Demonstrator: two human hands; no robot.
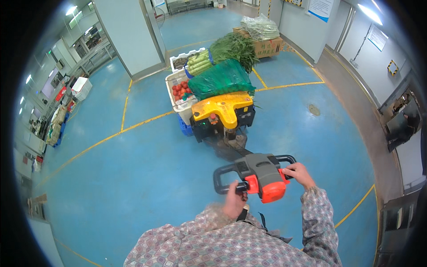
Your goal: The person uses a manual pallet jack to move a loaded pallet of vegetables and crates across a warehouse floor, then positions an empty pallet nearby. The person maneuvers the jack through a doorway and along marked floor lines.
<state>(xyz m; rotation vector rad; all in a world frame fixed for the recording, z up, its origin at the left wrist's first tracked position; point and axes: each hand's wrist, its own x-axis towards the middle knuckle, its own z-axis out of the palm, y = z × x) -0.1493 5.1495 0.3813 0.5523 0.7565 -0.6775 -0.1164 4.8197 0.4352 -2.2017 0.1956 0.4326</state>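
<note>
My left hand point(235, 200) grips the left handle of the control head point(262, 167) of an electric pallet truck. On the other side, my right hand point(299, 174) is closed around the right handle, its thumb by a red control. The tiller runs forward to the yellow-topped truck body point(223, 106). Loaded behind that body are a green mesh sack point(222, 80), a white plastic crate point(170, 87) with tomatoes point(181, 89), bundled pale green stalks point(199, 63) and a heap of leafy greens point(232, 48). A blue pallet point(185, 126) shows beneath the crate.
A cardboard box point(268, 47) topped with bagged vegetables point(260, 28) stands beyond the load. A wide pillar point(128, 36) rises at the left. Yellow lines mark the blue floor point(140, 173). White foam boxes point(81, 88) sit at far left; a wall point(360, 50) runs along the right.
</note>
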